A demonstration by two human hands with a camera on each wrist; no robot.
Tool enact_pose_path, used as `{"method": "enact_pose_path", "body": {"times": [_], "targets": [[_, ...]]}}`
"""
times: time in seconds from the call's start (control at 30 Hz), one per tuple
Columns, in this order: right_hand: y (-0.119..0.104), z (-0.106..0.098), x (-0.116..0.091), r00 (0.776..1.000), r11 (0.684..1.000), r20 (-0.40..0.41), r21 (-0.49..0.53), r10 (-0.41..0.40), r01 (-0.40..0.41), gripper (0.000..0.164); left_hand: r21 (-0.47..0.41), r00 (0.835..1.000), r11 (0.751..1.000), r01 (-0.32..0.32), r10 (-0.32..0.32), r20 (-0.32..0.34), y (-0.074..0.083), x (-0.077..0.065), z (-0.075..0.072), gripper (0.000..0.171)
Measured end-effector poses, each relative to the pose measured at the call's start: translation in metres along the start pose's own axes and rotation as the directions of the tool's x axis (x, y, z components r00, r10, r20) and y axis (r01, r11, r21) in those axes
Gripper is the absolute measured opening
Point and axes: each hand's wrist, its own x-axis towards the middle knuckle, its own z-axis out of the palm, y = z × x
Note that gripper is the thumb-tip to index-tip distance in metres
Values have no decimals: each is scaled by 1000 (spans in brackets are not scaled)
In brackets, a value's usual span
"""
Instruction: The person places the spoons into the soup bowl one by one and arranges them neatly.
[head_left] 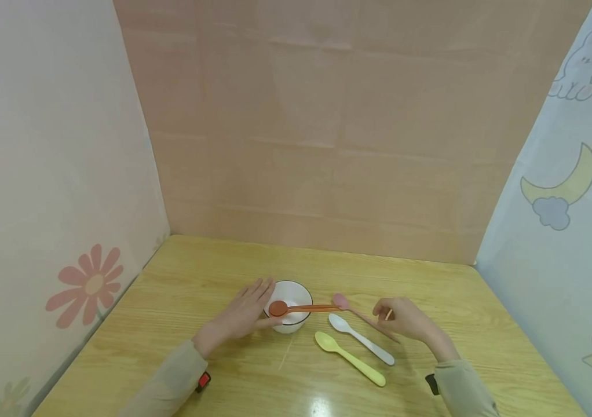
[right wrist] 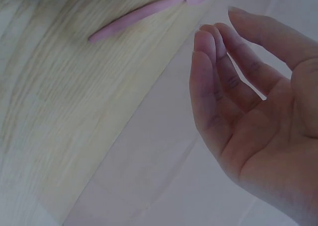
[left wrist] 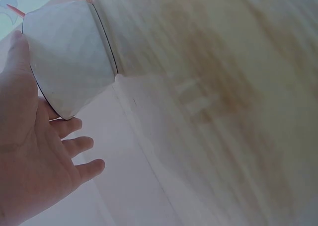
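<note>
Left grip (head_left: 242,311) with thumb (head_left: 269,322) splayed, right grip (head_left: 405,319) loosely curled

Two hands (head_left: 244,310) (head_left: 406,320) are sharing one tabletop (head_left: 212,260) with one white bowl (head_left: 288,328), one pink spoon (head_left: 362,317), one white spoon (head_left: 366,341), one yellow spoon (head_left: 351,359) and at least one orange spoon (head_left: 278,308), whose doubled-looking handle is leaving the exact count unclear, while two wrist straps (head_left: 203,381) (head_left: 432,384) are showing.

No text, label, brand or number can be read. No written sign can be made out.
</note>
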Motion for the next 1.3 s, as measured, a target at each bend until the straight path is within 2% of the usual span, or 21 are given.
{"method": "enact_pose_path", "body": {"times": [0.5,0.7,0.93,1.3], "targets": [[17,7,-10,1000,998,5,58,30,-30,15,-4,1000,1000,14,-14,8,0,0,0,93],[18,9,-12,997,992,35,96,72,-75,16,-5,1000,1000,20,-20,10,1,0,-2,92],[27,12,-12,998,996,32,68,63,-65,14,-6,1000,1000,19,-19,6,1,1,-2,92],[36,17,-11,997,994,45,81,64,-67,14,-16,1000,1000,14,-14,-1,2,0,-2,92]]}}
